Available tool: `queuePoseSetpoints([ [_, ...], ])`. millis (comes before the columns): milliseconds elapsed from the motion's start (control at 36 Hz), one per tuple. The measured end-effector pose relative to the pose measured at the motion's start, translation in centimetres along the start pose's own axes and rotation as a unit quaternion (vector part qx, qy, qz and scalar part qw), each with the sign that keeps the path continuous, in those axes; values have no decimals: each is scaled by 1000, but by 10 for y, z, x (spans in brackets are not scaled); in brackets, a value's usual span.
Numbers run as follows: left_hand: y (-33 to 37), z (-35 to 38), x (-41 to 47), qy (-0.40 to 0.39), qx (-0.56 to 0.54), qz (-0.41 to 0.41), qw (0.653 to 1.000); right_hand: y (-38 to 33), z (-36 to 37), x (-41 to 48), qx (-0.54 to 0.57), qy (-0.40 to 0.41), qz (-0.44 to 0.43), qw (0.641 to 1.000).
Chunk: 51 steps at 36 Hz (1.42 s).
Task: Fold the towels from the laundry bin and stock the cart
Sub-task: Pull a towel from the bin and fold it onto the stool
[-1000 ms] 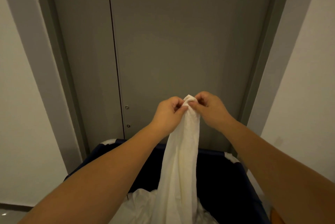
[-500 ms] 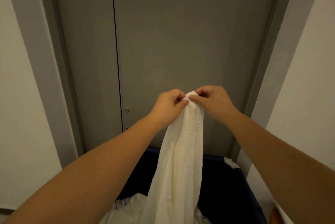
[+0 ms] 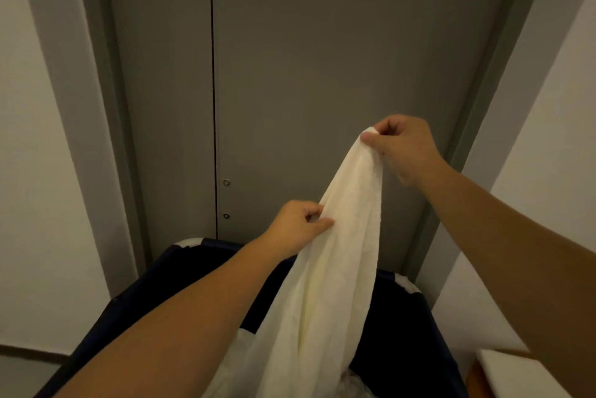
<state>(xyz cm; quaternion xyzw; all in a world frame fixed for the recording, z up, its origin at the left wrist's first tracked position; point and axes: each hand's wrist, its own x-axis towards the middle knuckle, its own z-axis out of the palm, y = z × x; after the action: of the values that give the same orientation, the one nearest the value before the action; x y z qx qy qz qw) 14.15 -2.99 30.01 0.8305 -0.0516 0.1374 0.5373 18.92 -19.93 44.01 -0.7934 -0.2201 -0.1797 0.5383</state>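
The cream-white towel (image 3: 342, 236) hangs in the air as 1 long, gathered strip, held up above the laundry bin (image 3: 403, 333). Its top corner is the highest part, and its lower length drops into the bin and runs out of view at the bottom edge.

The right hand (image 3: 403, 149) grips that top corner, pinching it between the thumb and curled fingers. The left hand (image 3: 296, 226) sits lower and further left. It pinches the towel's left edge between thumb and forefinger, with the other fingers curled in. Both bare forearms reach in from the bottom corners, the left one crossing over the bin's near side.

The bin is dark navy fabric with a pale patch at each of its 2 far rim corners. More white linen (image 3: 245, 362) lies crumpled inside it, just left of the hanging towel and touching it.

Directly behind the bin stands a grey door (image 3: 322, 59) with a thin vertical seam left of centre. 2 small round fittings (image 3: 226, 182) sit one above the other just beside that seam. A grey door frame (image 3: 96, 107) borders it on either side, with pale walls (image 3: 29, 204) beyond.

At the lower right, a white flat-topped thing (image 3: 516, 375) shows below the right forearm, with a brownish edge under it. What it is cannot be told.
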Motion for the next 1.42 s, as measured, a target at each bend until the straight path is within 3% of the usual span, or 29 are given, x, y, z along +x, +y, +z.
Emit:
queuePoseSetpoints([
  [361, -55, 31, -11, -65, 17, -66, 996, 3, -3, 12, -18, 64, -2, 998],
  [583, -89, 44, -18, -16, 45, -112, 993, 6, -37, 22, -40, 108, 12, 993],
  [778, -79, 21, -1, 87, 87, -50, 991, 18, -69, 23, -52, 146, 52, 987],
  [944, -57, -9, 17, 93, 139, -7, 986, 25, -94, 27, -27, 189, 80, 978],
  [1083, -40, -30, 17, 147, 117, 8, 982, 30, -99, 26, -38, 195, 88, 976],
  [1139, -36, -40, 19, 136, 149, 26, 979, 33, -98, 26, -39, 206, 92, 973],
  [1250, -42, -48, 17, 30, 251, 60, 966, 33, -89, 27, -31, 228, 84, 969],
  [1333, -53, -40, 9, -17, 276, 69, 959, 28, -82, 30, -26, 233, 71, 970],
  [1417, -61, -35, 2, -16, 247, 63, 967, 24, -79, 36, -28, 229, 60, 971],
])
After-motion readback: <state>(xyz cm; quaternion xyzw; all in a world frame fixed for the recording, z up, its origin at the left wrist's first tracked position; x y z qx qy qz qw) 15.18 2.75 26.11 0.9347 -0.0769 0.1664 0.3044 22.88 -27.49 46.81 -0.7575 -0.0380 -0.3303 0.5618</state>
